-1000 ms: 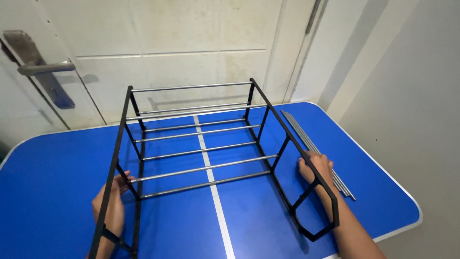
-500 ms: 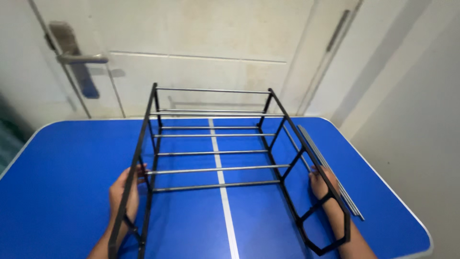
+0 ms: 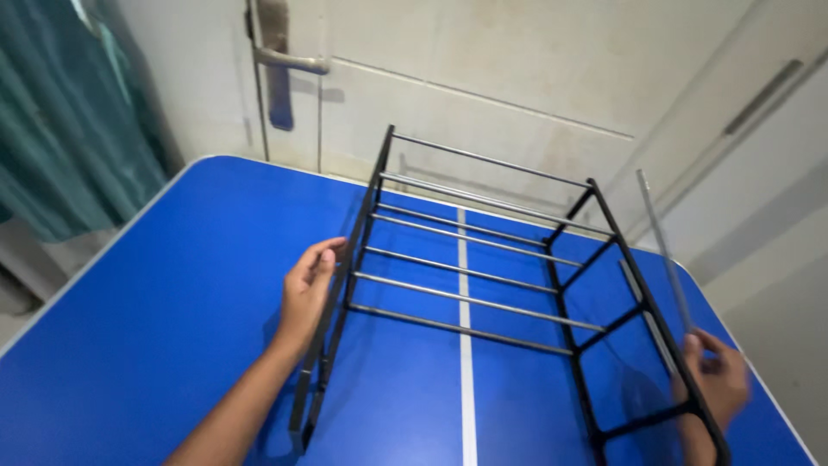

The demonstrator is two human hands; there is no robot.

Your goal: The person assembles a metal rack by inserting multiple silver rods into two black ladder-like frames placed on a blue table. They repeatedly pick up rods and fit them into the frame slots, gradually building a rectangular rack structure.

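The rack (image 3: 483, 285) is lying on the blue table (image 3: 172, 285), its bars running left to right between the two black side frames. The left hand (image 3: 306, 293) is cupping the left frame, fingers loosely curled, while the right hand (image 3: 716, 380) is pinching a loose rod (image 3: 662, 246) just outside the right frame, its long axis pointing up and away.

Soft even indoor light, faint sheen on the blue tabletop (image 3: 172, 285), weak shadows beneath the black rack (image 3: 483, 285), motion blur on the right hand (image 3: 720, 384), sharp centre.
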